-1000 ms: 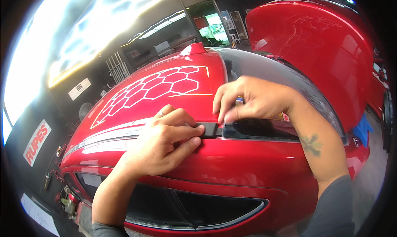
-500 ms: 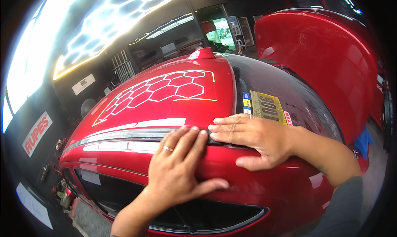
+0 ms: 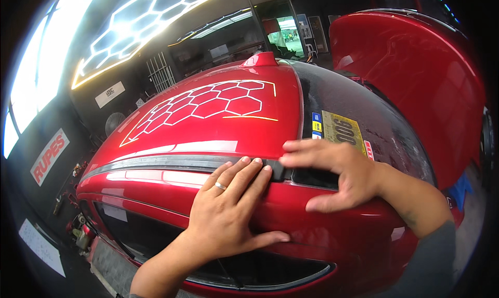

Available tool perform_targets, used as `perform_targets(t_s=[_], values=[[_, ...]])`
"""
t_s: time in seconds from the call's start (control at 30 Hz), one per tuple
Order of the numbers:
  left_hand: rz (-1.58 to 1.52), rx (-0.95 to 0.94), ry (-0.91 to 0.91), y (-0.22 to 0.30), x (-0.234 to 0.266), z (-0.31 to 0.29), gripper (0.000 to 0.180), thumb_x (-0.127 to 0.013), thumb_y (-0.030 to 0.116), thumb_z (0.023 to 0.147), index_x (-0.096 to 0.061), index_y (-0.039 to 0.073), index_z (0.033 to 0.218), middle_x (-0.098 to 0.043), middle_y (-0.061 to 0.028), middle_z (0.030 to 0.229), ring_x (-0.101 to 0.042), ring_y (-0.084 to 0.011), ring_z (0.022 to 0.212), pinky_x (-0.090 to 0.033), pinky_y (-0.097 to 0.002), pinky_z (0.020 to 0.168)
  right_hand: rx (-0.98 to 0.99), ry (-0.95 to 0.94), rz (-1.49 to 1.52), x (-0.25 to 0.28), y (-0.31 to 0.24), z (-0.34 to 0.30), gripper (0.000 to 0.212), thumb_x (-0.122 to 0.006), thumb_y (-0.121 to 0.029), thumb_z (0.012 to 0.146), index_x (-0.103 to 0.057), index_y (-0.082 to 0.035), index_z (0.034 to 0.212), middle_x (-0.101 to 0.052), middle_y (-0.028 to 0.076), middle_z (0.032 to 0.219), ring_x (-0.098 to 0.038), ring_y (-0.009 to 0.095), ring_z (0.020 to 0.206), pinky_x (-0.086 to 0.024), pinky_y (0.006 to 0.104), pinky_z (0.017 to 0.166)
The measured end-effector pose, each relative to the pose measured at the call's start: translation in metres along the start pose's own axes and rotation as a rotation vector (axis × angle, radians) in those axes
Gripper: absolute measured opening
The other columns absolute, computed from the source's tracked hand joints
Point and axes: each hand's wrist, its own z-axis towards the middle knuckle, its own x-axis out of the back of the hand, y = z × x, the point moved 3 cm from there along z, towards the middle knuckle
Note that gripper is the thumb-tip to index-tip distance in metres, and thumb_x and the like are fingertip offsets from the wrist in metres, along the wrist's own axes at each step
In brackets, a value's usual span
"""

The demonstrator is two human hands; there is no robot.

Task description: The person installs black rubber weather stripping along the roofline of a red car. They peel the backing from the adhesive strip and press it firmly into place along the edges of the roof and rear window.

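A black roof trim strip [image 3: 171,164] runs along the side of a red car roof [image 3: 182,134]. My left hand [image 3: 223,217], with a ring on one finger, lies palm down across it, fingers stretched out and fingertips on the strip near its rear end. Just right of those fingertips shows the strip's dark end [image 3: 276,170]. My right hand [image 3: 345,170] hovers over or barely touches this end, fingers extended and thumb apart; contact there is unclear. It holds nothing and partly hides the rear window's corner and a yellowish sticker [image 3: 340,126].
The dark rear window [image 3: 325,90] slopes away on the right, with a raised red panel [image 3: 405,85] beyond. A red fin antenna [image 3: 261,59] stands on the roof. Below my left hand is a dark side window [image 3: 270,271]. A fan [image 3: 114,122] stands at the left wall.
My right hand has shifted right and its fingers have come away from the strip's end, which now shows. My left hand stays on the strip. The view has shifted slightly.
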Motion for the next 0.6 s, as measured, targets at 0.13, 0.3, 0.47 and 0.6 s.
perform_targets(t_s=[0.13,0.3,0.47,0.6], values=[[0.021,0.131,0.109,-0.038,0.019,-0.038,0.138,-0.092,0.085,0.066,-0.053,-0.003,0.164,-0.062,-0.0261,0.156,-0.053,-0.0463,0.154,-0.038,-0.0609,0.128,-0.085,0.475,0.188,0.021,0.0,-0.013,0.064,-0.071,-0.006,0.089,-0.065,-0.001,0.153,-0.073,0.016,0.138,-0.069,0.03,0.136,-0.051,0.0454,0.116],[0.09,0.263,0.123,-0.08,0.038,-0.078,0.12,-0.09,0.082,0.072,-0.064,0.001,0.156,-0.066,-0.0225,0.152,-0.056,-0.0443,0.15,-0.042,-0.0582,0.125,0.086,0.325,-0.23,0.015,-0.026,0.003,0.052,-0.075,-0.009,0.09,-0.071,0.0,0.141,-0.073,0.022,0.137,-0.071,0.038,0.129,-0.057,0.0475,0.112],[0.116,0.166,0.156,-0.074,0.027,-0.057,0.108,-0.093,0.076,0.073,-0.07,0.0,0.145,-0.071,-0.0193,0.141,-0.065,-0.0405,0.138,-0.05,-0.055,0.116,0.143,0.045,-0.392,-0.017,-0.034,0.022,0.056,-0.087,-0.034,0.094,-0.075,0.004,0.132,-0.074,0.022,0.133,-0.071,0.04,0.127,-0.059,0.0494,0.11],[0.124,0.229,0.255,-0.067,0.025,-0.054,0.093,-0.097,0.067,0.072,-0.076,0.001,0.133,-0.076,-0.0158,0.127,-0.072,-0.0384,0.121,-0.055,-0.052,0.106,0.164,-0.018,-0.442,-0.02,-0.036,0.03,0.062,-0.086,-0.047,0.093,-0.077,0.004,0.127,-0.075,0.021,0.127,-0.072,0.037,0.125,-0.058,0.0475,0.108]])
